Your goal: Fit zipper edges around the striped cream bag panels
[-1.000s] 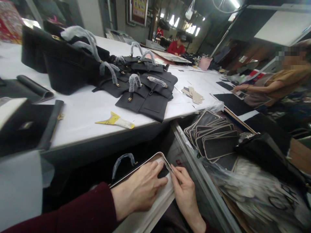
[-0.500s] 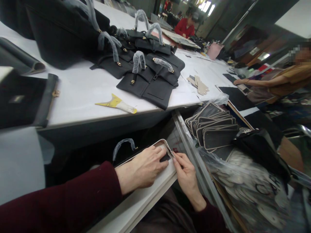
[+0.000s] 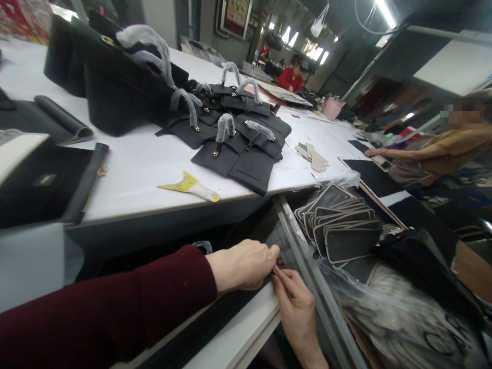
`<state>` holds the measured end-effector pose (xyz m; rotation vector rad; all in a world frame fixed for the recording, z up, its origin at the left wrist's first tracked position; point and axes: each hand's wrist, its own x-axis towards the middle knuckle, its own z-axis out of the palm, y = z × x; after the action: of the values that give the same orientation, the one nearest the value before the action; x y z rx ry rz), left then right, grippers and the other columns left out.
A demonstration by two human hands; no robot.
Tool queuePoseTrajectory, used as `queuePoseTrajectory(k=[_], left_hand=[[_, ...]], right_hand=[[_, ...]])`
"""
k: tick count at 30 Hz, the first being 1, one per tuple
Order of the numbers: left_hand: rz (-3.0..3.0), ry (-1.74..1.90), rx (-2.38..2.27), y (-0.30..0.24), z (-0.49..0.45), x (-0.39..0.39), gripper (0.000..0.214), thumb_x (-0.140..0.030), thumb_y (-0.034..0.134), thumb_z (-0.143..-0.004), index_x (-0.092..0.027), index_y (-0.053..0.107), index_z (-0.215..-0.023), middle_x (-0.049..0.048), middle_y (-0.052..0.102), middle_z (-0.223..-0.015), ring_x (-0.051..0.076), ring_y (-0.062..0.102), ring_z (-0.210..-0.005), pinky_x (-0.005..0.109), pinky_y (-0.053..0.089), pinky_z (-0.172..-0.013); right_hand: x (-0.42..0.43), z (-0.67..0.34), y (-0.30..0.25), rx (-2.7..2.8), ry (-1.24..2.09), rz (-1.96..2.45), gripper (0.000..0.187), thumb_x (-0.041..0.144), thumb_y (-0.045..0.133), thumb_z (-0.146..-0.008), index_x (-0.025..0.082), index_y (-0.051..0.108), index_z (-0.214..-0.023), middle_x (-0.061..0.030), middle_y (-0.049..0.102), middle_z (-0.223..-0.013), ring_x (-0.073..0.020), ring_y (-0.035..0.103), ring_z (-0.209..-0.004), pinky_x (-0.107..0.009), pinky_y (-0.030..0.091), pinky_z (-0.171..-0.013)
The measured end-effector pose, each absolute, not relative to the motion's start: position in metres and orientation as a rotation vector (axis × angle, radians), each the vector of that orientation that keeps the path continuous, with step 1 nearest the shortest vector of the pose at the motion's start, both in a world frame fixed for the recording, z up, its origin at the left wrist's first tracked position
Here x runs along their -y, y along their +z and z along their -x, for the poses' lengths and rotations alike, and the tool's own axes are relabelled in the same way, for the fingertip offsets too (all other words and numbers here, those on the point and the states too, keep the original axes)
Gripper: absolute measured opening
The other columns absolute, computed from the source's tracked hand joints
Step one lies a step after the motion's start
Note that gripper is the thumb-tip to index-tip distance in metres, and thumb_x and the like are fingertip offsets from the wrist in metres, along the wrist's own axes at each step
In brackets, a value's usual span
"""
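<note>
A black handbag (image 3: 203, 320) lies low in front of me on a white board (image 3: 240, 328). Part of its plastic-wrapped handle (image 3: 203, 246) shows behind my left sleeve. My left hand (image 3: 248, 264) is curled closed over the far corner of the bag's rim, covering most of that corner. Just to its right, my right hand (image 3: 298, 310) pinches the same rim between thumb and fingers, close beside the left fingertips. Exactly what lies under the left fingers is hidden.
Several black handbags (image 3: 238, 164) with wrapped handles lie on the white table (image 3: 130, 189), near a yellow-and-white scraper (image 3: 190, 186). Right of a metal rail (image 3: 303, 256) sit stacked dark panels (image 3: 351, 241) and plastic-wrapped pieces (image 3: 403, 307). A co-worker (image 3: 442, 148) works at right.
My left hand has gone from fingers reaching inside the bag's opening to a closed grip on its corner. My right hand still pinches the rim. The view has tilted upward.
</note>
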<state>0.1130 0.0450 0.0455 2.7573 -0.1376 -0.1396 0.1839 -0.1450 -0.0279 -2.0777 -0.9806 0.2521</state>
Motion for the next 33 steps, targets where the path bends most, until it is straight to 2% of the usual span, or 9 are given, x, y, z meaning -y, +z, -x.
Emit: queuePoseTrajectory(k=[5, 13, 23, 25, 29, 33], left_hand=[[-2.678, -0.236, 0.140, 0.045, -0.132, -0.054, 0.018, -0.012, 0.060, -0.075, -0.010, 0.065, -0.092, 0.0144, 0.072, -0.081, 0.031, 0.072, -0.074, 0.034, 0.057, -0.058], [-2.671, -0.224, 0.175, 0.046, -0.119, -0.062, 0.026, -0.009, 0.063, -0.070, -0.012, 0.063, -0.096, 0.0123, 0.072, -0.082, 0.029, 0.072, -0.075, 0.030, 0.052, -0.053], [-2.724, 0.165, 0.258, 0.015, -0.087, -0.057, 0.038, -0.008, 0.063, -0.066, -0.014, 0.053, -0.102, 0.0081, 0.066, -0.092, 0.023, 0.066, -0.079, 0.032, 0.054, -0.066], [-2.734, 0.180, 0.230, 0.013, -0.091, -0.054, 0.034, -0.008, 0.061, -0.069, -0.014, 0.053, -0.101, 0.0069, 0.066, -0.087, 0.023, 0.066, -0.075, 0.032, 0.052, -0.061], [-2.721, 0.145, 0.196, 0.016, -0.107, -0.056, 0.012, -0.010, 0.054, -0.081, -0.019, 0.057, -0.088, 0.0031, 0.064, -0.073, 0.020, 0.065, -0.064, 0.028, 0.043, -0.051], [-2.599, 0.359, 0.194, 0.018, -0.116, -0.069, 0.008, -0.016, 0.060, -0.082, -0.021, 0.064, -0.087, 0.0035, 0.064, -0.101, 0.016, 0.064, -0.074, 0.025, 0.046, -0.057]], right_hand=[[0.143, -0.187, -0.029, 0.921, 0.305, 2.047, 0.025, 0.034, 0.054, -0.097, 0.021, 0.071, -0.110, -0.0034, 0.062, -0.097, -0.0145, 0.062, -0.092, -0.024, 0.047, -0.081], [0.140, -0.189, -0.032, 0.909, 0.298, 2.048, 0.026, 0.037, 0.055, -0.096, 0.020, 0.071, -0.107, -0.0043, 0.063, -0.099, -0.0156, 0.062, -0.095, -0.025, 0.046, -0.085], [0.136, -0.188, -0.029, 0.954, 0.243, 2.069, 0.024, 0.036, 0.053, -0.097, 0.020, 0.070, -0.099, -0.0041, 0.064, -0.097, -0.0154, 0.063, -0.094, -0.023, 0.046, -0.085], [0.136, -0.188, -0.029, 1.006, 0.213, 2.071, 0.023, 0.034, 0.052, -0.097, 0.020, 0.070, -0.099, -0.0040, 0.064, -0.097, -0.0147, 0.063, -0.093, -0.023, 0.046, -0.084], [0.138, -0.188, -0.028, 1.088, 0.204, 2.061, 0.022, 0.031, 0.050, -0.098, 0.021, 0.069, -0.101, -0.0033, 0.063, -0.096, -0.0132, 0.063, -0.091, -0.020, 0.047, -0.082], [0.139, -0.190, -0.028, 1.099, 0.188, 2.066, 0.020, 0.030, 0.051, -0.098, 0.022, 0.069, -0.101, -0.0028, 0.063, -0.095, -0.0127, 0.064, -0.093, -0.018, 0.046, -0.084]])
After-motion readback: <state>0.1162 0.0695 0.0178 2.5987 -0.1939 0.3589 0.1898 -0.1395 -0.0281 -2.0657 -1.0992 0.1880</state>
